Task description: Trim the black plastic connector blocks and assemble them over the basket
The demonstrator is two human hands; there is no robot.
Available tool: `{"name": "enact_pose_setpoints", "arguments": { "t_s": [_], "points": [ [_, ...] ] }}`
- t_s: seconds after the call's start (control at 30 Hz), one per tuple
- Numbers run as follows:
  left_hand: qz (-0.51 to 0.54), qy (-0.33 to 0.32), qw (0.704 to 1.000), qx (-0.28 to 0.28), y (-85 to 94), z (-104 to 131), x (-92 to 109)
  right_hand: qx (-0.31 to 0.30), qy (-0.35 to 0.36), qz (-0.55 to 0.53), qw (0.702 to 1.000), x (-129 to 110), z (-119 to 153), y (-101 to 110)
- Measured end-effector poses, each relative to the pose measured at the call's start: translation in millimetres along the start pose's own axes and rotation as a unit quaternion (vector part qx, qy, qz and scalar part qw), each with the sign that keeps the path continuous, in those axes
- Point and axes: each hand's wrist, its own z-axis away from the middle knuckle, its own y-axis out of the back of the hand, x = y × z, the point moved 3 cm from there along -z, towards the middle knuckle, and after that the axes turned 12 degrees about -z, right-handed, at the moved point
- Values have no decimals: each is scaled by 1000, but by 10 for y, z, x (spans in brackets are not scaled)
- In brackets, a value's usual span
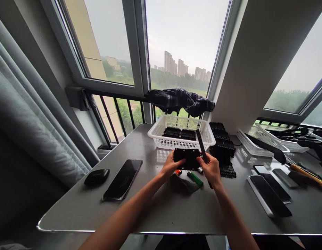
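Between both hands [211,169], a black panel [189,159] is held.

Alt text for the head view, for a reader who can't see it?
A left hand and right hand hold a black panel above a gray table, the right also gripping a dark strip. Beyond, a white basket holds black pieces; more black parts lie to its right, and a phone lies left.

there are two hands [169,164], one held panel [188,159], one strip [201,143], one green lighter [195,178].
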Motion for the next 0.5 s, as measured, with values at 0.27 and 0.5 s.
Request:
{"name": "enact_pose_setpoints", "arguments": {
  "t_s": [0.27,0.5],
  "points": [
    [14,-6,999,39,53,-56,-56,160,80,21,984,-8,47,143],
    [3,-20,997,73,84,-78,-62,142,185,85,969,-64,38,148]
  ]
}}
